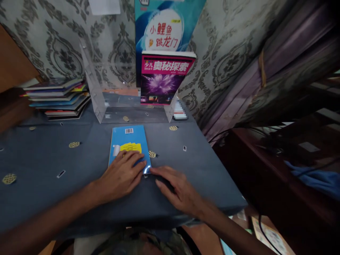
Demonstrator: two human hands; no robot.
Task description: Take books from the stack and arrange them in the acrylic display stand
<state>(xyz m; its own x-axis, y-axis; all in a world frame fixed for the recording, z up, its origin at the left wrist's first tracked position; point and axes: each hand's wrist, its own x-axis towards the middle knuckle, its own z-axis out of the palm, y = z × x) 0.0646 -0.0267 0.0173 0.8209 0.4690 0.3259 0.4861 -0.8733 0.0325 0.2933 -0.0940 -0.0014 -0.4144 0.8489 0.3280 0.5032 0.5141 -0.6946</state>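
Left hand (124, 171) spread flat over near part of blue book (127, 138), gripping nothing. Right hand (182, 191) loose, index fingertip at book's near right corner, thumb apart. Book lies on tablecloth (90, 159), before clear stand (92, 85). Lopsided fingertip push could skew book or crease corner; forward shove might jolt stand, topple magenta book (162, 85).

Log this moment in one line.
left hand: resting on blue book; right hand: fingertip at book's near-right corner; pink book: standing in clear rack
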